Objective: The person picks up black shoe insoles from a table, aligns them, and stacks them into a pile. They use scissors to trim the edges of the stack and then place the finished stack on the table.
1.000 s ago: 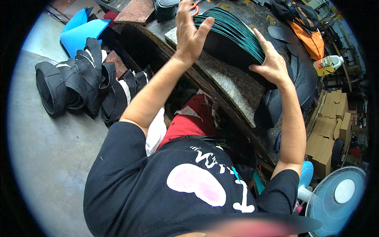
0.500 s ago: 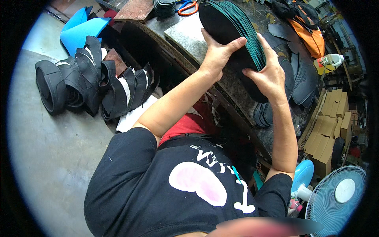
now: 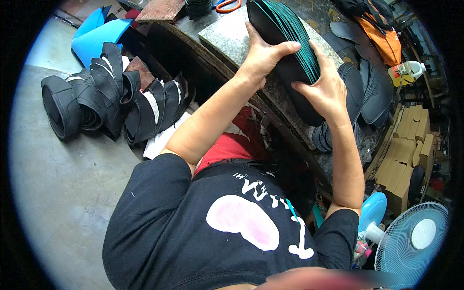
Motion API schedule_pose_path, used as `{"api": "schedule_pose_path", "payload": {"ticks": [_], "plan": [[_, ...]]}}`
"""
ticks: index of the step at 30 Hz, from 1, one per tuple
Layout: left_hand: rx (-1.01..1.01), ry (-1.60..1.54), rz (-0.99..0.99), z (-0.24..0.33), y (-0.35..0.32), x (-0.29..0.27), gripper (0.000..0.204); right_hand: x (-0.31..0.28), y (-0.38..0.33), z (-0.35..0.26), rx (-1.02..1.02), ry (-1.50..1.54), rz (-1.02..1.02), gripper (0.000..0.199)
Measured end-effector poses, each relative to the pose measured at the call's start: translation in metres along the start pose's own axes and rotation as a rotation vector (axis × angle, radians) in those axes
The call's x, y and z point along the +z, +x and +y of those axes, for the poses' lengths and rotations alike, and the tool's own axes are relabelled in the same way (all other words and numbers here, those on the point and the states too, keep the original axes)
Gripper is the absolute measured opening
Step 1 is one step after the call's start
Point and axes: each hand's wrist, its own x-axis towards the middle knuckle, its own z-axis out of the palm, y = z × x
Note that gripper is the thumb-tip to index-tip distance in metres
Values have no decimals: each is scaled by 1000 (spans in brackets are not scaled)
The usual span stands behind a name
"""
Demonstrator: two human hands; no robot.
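Observation:
Between both hands I hold a thick stack of insole-shaped sheets, with black faces and green edges, tilted above the workbench. My left hand grips its near left side, thumb across the black face and fingers reaching behind. On the right, my right hand clasps the fanned green edges, its fingers along the far side and its thumb on the near one. Beneath the stack is a pale stone slab. Beyond my right hand lie piles of black sole-shaped pieces, with a smaller black pile near the bench edge.
Orange-handled scissors lie at the back of the bench. An orange and black bag and a yellowish jug are at far right, above cardboard boxes. A fan stands lower right. Black shoe uppers and blue sheets sit at left.
The stack has turned slightly between my hands, so less of its black face shows and the green edges look more fanned. Both hands keep their hold.

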Motion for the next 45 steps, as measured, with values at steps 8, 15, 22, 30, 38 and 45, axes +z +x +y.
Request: {"api": "schedule_pose_path", "payload": {"ticks": [8, 15, 22, 30, 38, 45], "plan": [[37, 96, 17, -2, -1, -2, 125, -2, 6, 6, 36, 17, -86, 100], [39, 70, 33, -5, 1, 0, 117, -3, 5, 6, 18, -10, -84, 99], [-4, -3, 49, -6, 2, -1, 120, 5, 8, 23, -24, 75, 11, 77], [-59, -11, 69, -4, -1, 1, 124, 12, 14, 31, 16, 125, 60, 60], [3, 112, 123, -18, 7, 3, 136, 13, 16, 33, -34, 163, 90, 58], [-58, 57, 81, -19, 9, -4, 132, 14, 15, 34, 7, 138, 83, 58]]}}
